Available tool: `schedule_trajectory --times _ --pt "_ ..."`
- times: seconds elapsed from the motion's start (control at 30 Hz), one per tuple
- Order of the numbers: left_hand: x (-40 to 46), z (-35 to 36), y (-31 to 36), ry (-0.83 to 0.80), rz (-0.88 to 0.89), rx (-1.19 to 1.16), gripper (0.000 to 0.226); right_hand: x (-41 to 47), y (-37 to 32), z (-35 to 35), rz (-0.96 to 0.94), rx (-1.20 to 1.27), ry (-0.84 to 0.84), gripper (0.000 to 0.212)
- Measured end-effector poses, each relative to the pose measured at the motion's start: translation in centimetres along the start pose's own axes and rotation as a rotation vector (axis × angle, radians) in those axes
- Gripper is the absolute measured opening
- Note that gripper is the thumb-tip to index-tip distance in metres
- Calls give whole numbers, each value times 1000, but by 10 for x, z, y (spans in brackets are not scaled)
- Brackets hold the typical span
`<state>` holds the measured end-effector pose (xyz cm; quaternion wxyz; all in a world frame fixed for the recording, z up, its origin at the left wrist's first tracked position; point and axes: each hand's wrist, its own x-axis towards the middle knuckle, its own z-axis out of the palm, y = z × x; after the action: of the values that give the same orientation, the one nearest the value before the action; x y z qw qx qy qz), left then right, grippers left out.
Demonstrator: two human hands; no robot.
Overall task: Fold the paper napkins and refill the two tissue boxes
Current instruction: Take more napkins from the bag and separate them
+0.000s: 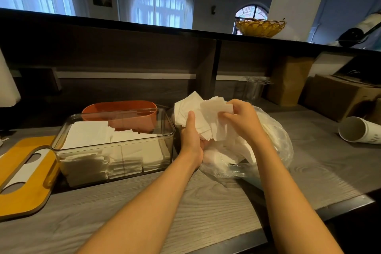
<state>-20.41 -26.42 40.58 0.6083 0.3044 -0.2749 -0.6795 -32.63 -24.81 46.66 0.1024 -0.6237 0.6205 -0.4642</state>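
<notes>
A clear plastic tissue box [168, 130] stands open on the grey counter, holding folded white napkins in stacks. Behind it sits an orange tissue box [103, 108], seen partly through the clear wall. To the right of both, my left hand [190, 140] holds a loose bunch of white paper napkins [198, 109] from below, thumb up along the front. My right hand [241, 117] pinches the top right sheets of that bunch. Both hands hover over a clear plastic bag [274, 146] with more napkins inside.
A wooden lid with a slot [22, 175] lies flat at the left of the clear box. A paper cup [358, 130] lies on its side at the right. Cardboard boxes [340, 101] and glassware [255, 88] stand at the back right. A yellow basket [259, 27] sits on the upper ledge.
</notes>
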Motion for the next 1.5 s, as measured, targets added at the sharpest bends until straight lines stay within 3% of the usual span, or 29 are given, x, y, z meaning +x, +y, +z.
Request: schedule_trajectory --times 0.1,0.23,0.3,0.4,0.53,0.67,0.77,0.93,1.1,1.17,1.27,1.37,1.43,1.5 --pt "0 0 1 18 -14 -13 45 2 2 -5 57 191 70 12" --pt "-3 1 2 9 -42 -74 42 0 -4 -14 -16 338 99 37" --pt "-4 1 4 -5 -53 -100 48 -2 -8 -21 -45 384 42 48" --pt "-7 0 5 -17 -69 -129 60 -1 -18 -37 -68 403 -186 55" --pt "-10 -1 6 -31 -77 -130 74 18 -45 -48 -166 49 -490 48" --pt "-13 -1 11 -35 -111 -101 76 36 -58 -22 -258 -369 -664 44" --pt "-14 -1 13 -24 -114 -100 75 37 -53 -5 -279 -568 -662 53" --pt "-13 1 12 -4 -98 -53 71 31 -45 2 -295 -578 -595 58" --pt "-12 0 10 13 -101 -75 71 30 -38 2 -310 -647 -516 38" --pt "-13 -1 11 4 -103 -101 69 31 -34 -9 -310 -548 -522 27" --pt "-13 -1 12 -12 -117 -150 70 25 -34 -29 -253 -110 -426 13" --pt "-11 1 10 -28 -99 -165 74 17 -43 -36 -157 360 -268 26" --pt "-9 0 11 -45 -90 -161 75 16 -45 -30 -107 452 -291 31" --pt "-9 -1 11 -60 -94 -151 75 14 -40 -13 -34 342 -349 32"
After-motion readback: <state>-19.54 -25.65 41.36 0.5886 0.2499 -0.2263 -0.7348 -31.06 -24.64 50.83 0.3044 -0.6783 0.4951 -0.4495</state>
